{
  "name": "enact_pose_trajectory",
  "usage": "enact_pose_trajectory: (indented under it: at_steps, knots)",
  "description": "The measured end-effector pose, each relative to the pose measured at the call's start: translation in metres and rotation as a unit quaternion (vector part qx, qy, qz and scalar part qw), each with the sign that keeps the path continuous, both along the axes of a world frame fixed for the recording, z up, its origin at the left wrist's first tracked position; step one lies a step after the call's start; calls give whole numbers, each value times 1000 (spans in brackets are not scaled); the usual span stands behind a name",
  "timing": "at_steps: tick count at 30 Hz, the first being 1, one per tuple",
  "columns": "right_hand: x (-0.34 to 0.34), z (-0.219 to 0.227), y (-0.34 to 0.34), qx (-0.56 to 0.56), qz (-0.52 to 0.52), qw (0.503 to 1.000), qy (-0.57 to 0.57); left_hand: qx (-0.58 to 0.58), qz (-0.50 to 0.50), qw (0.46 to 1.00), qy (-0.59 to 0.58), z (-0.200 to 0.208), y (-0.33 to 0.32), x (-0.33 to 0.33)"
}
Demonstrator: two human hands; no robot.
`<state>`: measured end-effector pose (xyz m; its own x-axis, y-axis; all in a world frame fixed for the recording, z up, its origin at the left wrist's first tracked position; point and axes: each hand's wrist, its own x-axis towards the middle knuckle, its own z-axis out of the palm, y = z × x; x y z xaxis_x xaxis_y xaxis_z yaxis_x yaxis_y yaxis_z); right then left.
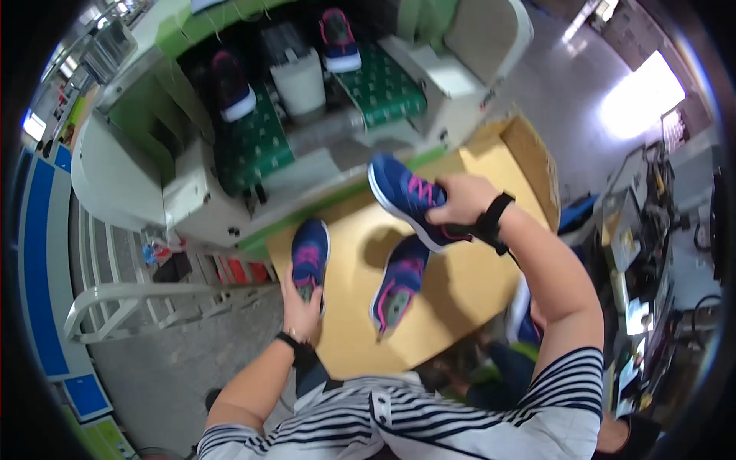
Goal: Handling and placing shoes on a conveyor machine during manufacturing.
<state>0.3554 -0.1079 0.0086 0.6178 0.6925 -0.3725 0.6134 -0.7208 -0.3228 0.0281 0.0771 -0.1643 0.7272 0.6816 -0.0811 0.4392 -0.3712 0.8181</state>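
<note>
My left hand is closed round the heel of a navy sneaker with pink laces and a white sole. That shoe is at the left side of a tan board table, its toe pointing away from me. In my right hand is another sneaker of the same kind, tilted above the board, gripped near its ankle opening. Between the two hands, a third navy sneaker lies on the board with its pink-edged opening towards me.
Beyond the board stands a pale machine with two green patterned belts. Dark sneakers rest on them, either side of a whitish box. A white rail is at the left. Another sneaker shows beside my right arm, near another person.
</note>
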Motion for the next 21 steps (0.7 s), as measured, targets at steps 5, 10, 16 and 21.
enact_pose_trajectory:
  at_steps: [5,10,16,21]
  knots:
    - [-80,63,-18,145,-88,985,27,40,0,998,-40,-5,3,5]
    - [-144,64,-56,289,-206,935,-12,18,-12,1000,-9,-15,-6,-1]
    - [-201,42,-130,193,-356,910,-87,204,-96,974,3,38,-64,-22]
    - [-225,-80,-157,61,-379,922,-56,-51,-126,987,-89,34,-128,50]
